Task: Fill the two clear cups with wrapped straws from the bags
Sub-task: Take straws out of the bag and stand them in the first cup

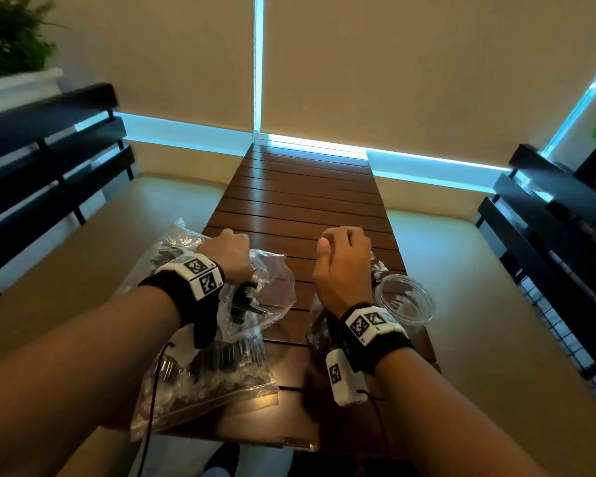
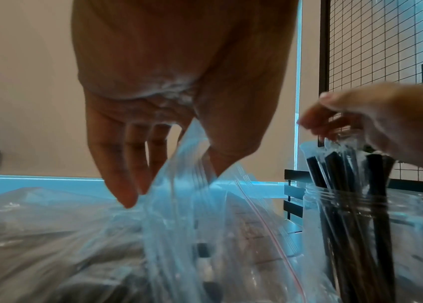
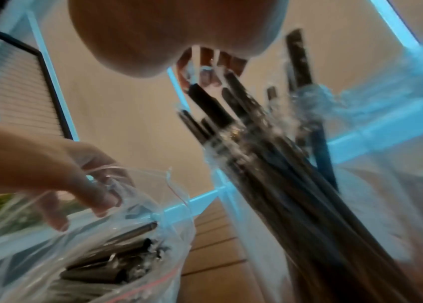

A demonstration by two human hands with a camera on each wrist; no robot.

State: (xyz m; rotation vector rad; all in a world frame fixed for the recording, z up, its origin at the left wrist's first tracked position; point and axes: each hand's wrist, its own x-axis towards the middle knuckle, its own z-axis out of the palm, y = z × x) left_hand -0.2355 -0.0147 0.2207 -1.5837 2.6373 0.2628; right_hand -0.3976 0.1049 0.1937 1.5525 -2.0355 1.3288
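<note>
My left hand (image 1: 227,253) pinches the mouth of a clear zip bag (image 1: 270,287) lying on the left of the wooden table; the left wrist view shows thumb and fingers (image 2: 127,196) holding the bag's rim (image 2: 192,205) up. Inside the bag lie black wrapped straws (image 3: 106,266). My right hand (image 1: 344,256) pinches the tops of a bundle of wrapped straws (image 2: 348,168) that stands in a clear cup (image 2: 355,225), mostly hidden under that wrist in the head view. An empty clear cup (image 1: 406,301) stands just right of the right hand.
A second clear bag of straws (image 1: 200,380) lies at the table's near left corner. The slatted wooden table (image 1: 303,201) stretches away towards the blinds. Black slatted benches stand on the left (image 1: 49,149) and on the right (image 1: 547,218).
</note>
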